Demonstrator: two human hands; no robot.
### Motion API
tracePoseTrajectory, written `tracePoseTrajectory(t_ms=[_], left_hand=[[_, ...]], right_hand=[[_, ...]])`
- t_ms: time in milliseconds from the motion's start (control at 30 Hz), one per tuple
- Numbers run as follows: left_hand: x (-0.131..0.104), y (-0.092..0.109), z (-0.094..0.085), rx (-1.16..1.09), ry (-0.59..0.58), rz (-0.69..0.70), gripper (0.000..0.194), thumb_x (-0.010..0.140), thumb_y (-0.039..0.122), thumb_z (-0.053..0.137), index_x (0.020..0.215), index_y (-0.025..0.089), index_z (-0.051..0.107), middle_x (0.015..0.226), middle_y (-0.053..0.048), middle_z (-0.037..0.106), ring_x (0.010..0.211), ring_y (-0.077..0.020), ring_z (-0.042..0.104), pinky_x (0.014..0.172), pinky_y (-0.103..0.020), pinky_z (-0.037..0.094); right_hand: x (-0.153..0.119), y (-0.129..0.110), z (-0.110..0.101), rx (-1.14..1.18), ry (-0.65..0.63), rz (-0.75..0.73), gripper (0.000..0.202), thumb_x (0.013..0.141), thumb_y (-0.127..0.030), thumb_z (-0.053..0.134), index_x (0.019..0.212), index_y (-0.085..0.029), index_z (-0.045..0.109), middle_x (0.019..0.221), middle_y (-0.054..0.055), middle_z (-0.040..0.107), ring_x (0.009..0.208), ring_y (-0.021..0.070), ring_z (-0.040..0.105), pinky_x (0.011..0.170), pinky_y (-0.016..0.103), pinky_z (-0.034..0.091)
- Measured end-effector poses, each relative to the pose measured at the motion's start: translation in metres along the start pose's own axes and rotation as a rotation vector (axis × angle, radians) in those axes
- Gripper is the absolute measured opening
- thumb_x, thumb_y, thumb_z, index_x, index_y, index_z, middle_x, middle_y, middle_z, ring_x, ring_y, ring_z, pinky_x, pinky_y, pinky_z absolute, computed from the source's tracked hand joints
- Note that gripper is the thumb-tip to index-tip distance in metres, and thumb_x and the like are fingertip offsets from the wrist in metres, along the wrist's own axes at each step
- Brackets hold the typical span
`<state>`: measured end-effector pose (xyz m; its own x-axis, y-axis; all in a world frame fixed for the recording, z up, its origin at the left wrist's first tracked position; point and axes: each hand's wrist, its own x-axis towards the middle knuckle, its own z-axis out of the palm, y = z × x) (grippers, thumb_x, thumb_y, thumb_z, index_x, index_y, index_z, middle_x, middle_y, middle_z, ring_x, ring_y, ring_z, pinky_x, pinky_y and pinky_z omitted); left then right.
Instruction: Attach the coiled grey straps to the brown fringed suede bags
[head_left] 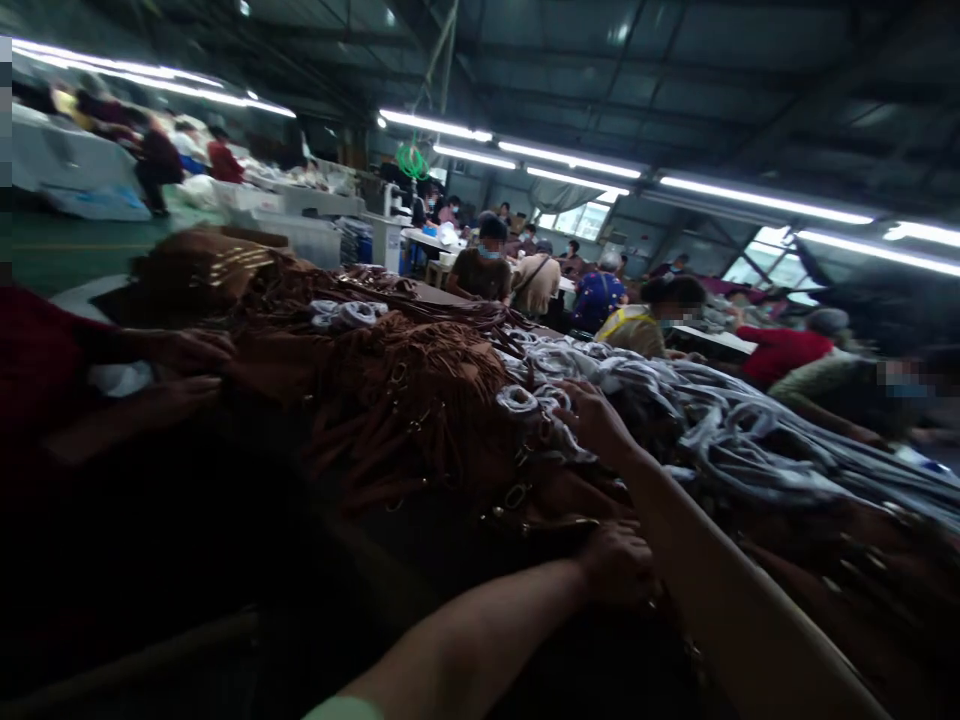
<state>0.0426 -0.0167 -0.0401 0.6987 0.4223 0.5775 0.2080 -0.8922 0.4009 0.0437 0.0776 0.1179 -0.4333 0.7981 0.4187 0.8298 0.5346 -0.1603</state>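
Note:
My left hand is closed on the edge of a brown leather bag that has metal fittings, low in the view. Above it, my right hand reaches to a coil of white wrapped cord; its fingers are bent, and the dim light hides whether they grip the cord. Brown straps with metal rings lie heaped to the left of both hands. Long white-wrapped handles stretch away to the right over more brown pieces.
At the left edge, another person's two hands hold a brown piece beside the heap. A stack of brown bags stands behind them. Several people sit at tables farther back. A green coil hangs above.

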Motion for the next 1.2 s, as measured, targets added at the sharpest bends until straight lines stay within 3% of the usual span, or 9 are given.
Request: tracePoseTrajectory(t_ms=[100, 200, 333, 433, 533, 700, 900, 1067, 1200], left_hand=[[0.002, -0.005, 0.007, -0.099, 0.047, -0.020, 0.015, 0.078, 0.027, 0.064, 0.079, 0.012, 0.067, 0.091, -0.009, 0.070, 0.093, -0.0190, 0.063, 0.095, -0.032, 0.043], [0.002, -0.005, 0.007, -0.216, 0.104, -0.032, 0.012, 0.078, 0.023, 0.065, 0.076, 0.012, 0.066, 0.087, -0.008, 0.070, 0.091, -0.0172, 0.063, 0.091, -0.030, 0.045], [0.002, 0.003, -0.003, -0.237, 0.089, -0.067, 0.006, 0.077, 0.019, 0.064, 0.076, 0.015, 0.067, 0.085, -0.006, 0.071, 0.090, -0.0187, 0.063, 0.087, -0.030, 0.045], [0.005, 0.016, -0.013, -0.177, 0.057, -0.119, 0.006, 0.077, 0.018, 0.062, 0.078, 0.017, 0.068, 0.087, -0.005, 0.070, 0.091, -0.0193, 0.062, 0.086, -0.030, 0.045], [0.007, 0.031, -0.022, -0.113, 0.043, -0.226, 0.008, 0.077, 0.019, 0.061, 0.081, 0.019, 0.068, 0.091, -0.004, 0.070, 0.088, -0.0193, 0.063, 0.080, -0.029, 0.045], [0.001, 0.050, -0.033, -0.139, -0.017, -0.372, 0.012, 0.080, 0.020, 0.057, 0.086, 0.020, 0.068, 0.094, -0.003, 0.070, 0.086, -0.0181, 0.063, 0.073, -0.026, 0.045], [-0.011, 0.057, -0.022, -0.150, -0.004, -0.445, 0.013, 0.083, 0.022, 0.054, 0.084, 0.017, 0.066, 0.086, -0.004, 0.070, 0.080, -0.0172, 0.063, 0.071, -0.025, 0.045], [-0.011, 0.057, -0.018, -0.049, -0.020, -0.390, 0.013, 0.086, 0.021, 0.050, 0.087, 0.018, 0.062, 0.090, -0.003, 0.068, 0.082, -0.0165, 0.062, 0.072, -0.024, 0.045], [-0.010, 0.058, -0.023, 0.222, -0.147, -0.206, 0.018, 0.091, 0.024, 0.042, 0.092, 0.018, 0.059, 0.094, -0.006, 0.065, 0.075, -0.0168, 0.062, 0.066, -0.026, 0.044]], right_hand=[[-0.057, 0.017, -0.050, 0.238, 0.109, 0.219, 0.041, 0.081, -0.038, 0.059, 0.117, -0.018, 0.063, 0.114, 0.009, 0.066, 0.102, 0.0225, 0.061, 0.090, 0.036, 0.047], [-0.138, 0.030, -0.076, 0.345, 0.260, 0.504, 0.038, 0.079, -0.044, 0.060, 0.104, -0.017, 0.068, 0.101, 0.009, 0.071, 0.093, 0.0231, 0.064, 0.083, 0.035, 0.049], [-0.239, 0.033, -0.056, 0.294, 0.385, 0.766, 0.034, 0.076, -0.047, 0.062, 0.090, -0.018, 0.071, 0.093, 0.009, 0.072, 0.089, 0.0252, 0.065, 0.082, 0.037, 0.050], [-0.281, 0.022, -0.025, 0.304, 0.385, 0.848, 0.034, 0.076, -0.047, 0.061, 0.092, -0.018, 0.071, 0.095, 0.009, 0.072, 0.090, 0.0256, 0.065, 0.084, 0.038, 0.049], [-0.290, 0.008, -0.006, 0.300, 0.390, 0.816, 0.034, 0.078, -0.045, 0.059, 0.099, -0.020, 0.068, 0.101, 0.007, 0.070, 0.090, 0.0232, 0.064, 0.083, 0.036, 0.049], [-0.281, 0.004, 0.001, 0.222, 0.314, 0.700, 0.028, 0.081, -0.041, 0.056, 0.100, -0.024, 0.069, 0.104, 0.004, 0.065, 0.093, 0.0203, 0.061, 0.081, 0.032, 0.047], [-0.286, 0.006, 0.011, 0.187, 0.199, 0.719, 0.024, 0.081, -0.036, 0.054, 0.096, -0.028, 0.071, 0.099, 0.001, 0.064, 0.087, 0.0176, 0.062, 0.077, 0.029, 0.046], [-0.290, 0.000, 0.012, 0.262, 0.330, 0.664, 0.028, 0.086, -0.034, 0.048, 0.100, -0.024, 0.070, 0.103, 0.004, 0.067, 0.095, 0.0186, 0.062, 0.085, 0.030, 0.046], [-0.313, 0.028, -0.003, 0.158, 0.463, 0.787, 0.030, 0.086, -0.040, 0.049, 0.094, -0.021, 0.071, 0.100, 0.007, 0.070, 0.091, 0.0207, 0.064, 0.084, 0.030, 0.047]])
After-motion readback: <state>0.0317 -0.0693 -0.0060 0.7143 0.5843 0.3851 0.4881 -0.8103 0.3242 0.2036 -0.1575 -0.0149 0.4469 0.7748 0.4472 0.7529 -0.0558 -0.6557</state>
